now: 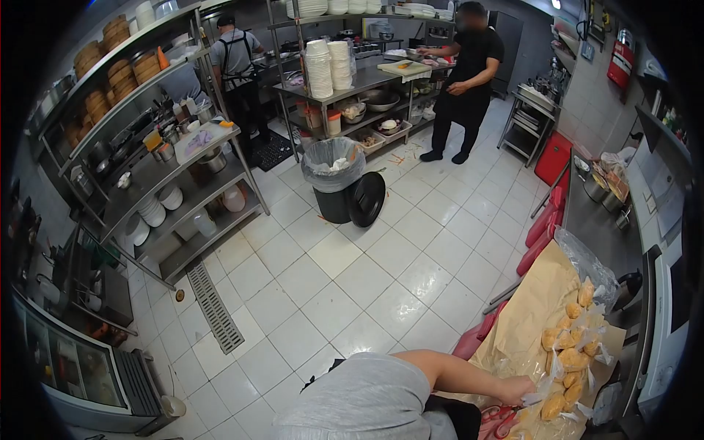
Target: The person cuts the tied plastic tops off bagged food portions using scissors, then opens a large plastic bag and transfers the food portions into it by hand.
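Along the grey metal counter [603, 229], rounded golden-brown bread rolls [572, 359] lie clustered on crinkled brown paper [506, 323], many already among clear plastic bags [539, 400], though whether any remain unbagged is unclear. The person's left hand [517, 389] has its fingers bent against that thin plastic, their grip impossible to tell, and the right hand is out of sight. Paper spreads roomward to its edge near red plastic chairs [540, 246], with white floor tiles [381, 315] beyond.
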Available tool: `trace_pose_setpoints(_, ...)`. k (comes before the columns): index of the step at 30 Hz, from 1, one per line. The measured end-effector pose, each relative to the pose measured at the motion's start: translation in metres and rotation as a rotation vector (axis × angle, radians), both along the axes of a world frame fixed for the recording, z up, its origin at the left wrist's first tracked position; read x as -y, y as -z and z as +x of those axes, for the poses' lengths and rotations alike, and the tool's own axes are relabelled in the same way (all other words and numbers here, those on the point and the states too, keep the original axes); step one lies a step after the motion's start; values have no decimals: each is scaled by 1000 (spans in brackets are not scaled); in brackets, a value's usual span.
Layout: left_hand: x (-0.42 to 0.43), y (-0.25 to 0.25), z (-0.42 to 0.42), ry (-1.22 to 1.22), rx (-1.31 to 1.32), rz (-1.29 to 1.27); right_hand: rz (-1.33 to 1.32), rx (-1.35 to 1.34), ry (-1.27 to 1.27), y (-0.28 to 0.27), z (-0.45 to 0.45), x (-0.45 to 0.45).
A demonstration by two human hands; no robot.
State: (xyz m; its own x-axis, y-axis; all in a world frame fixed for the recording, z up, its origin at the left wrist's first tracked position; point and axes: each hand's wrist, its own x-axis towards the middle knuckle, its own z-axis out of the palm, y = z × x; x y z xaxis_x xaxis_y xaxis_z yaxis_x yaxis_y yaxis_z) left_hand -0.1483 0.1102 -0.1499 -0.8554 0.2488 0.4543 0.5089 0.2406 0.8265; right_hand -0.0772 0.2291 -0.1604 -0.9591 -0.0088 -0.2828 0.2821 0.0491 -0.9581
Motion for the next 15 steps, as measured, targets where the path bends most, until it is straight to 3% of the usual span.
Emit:
trace_pose_setpoints(3, 10, -15, 12, 101, 1, -24, 11, -9, 3, 0, -1, -1)
trace_pose_setpoints(9, -13, 18, 9, 66, 47, 114, 40, -69, 4, 4, -2, -18)
trace_pose_setpoints(12, -1, 19, 7, 283, 251, 274, 97, -154, -16, 18, -3, -31)
trace_pose_setpoints(14, 20, -6, 26, 245, 582, 422, 280, -349, -96, 38, -3, -49)
trace_pose_setpoints(15, 16, 27, 11, 282, 513, 311, 307, -391, -81, 39, -1, -50)
